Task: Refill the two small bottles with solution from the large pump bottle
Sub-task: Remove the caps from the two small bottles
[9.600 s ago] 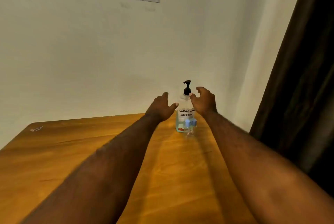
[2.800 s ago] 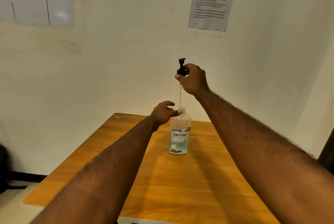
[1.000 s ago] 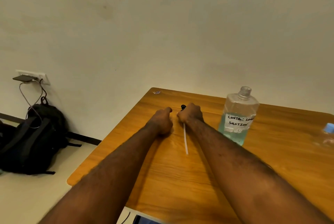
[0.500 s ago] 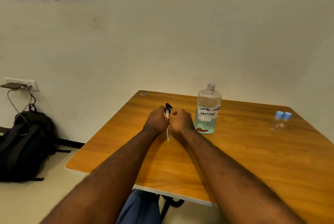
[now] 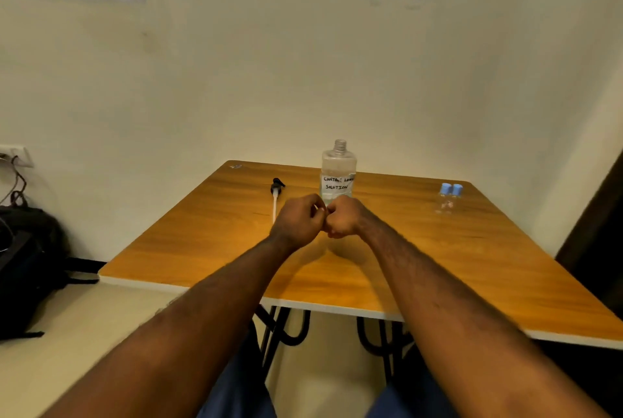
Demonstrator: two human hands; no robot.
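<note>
Your left hand [image 5: 299, 221] and right hand [image 5: 344, 217]: fingers curled, fists touching mid-frame, just before the uncapped clear plastic bottle [image 5: 338, 170].

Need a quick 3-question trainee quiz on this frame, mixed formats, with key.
1. True or false: the pump is screwed onto the large bottle.
2. The two small bottles are: A) capped and standing side by side; B) uncapped; C) lying on their sides.
3. Fill in: the pump lies on the table to the ____ of the large bottle.
Key: 1 false, the pump lies on the table and the bottle's neck is open. 2 A. 3 left.
</note>
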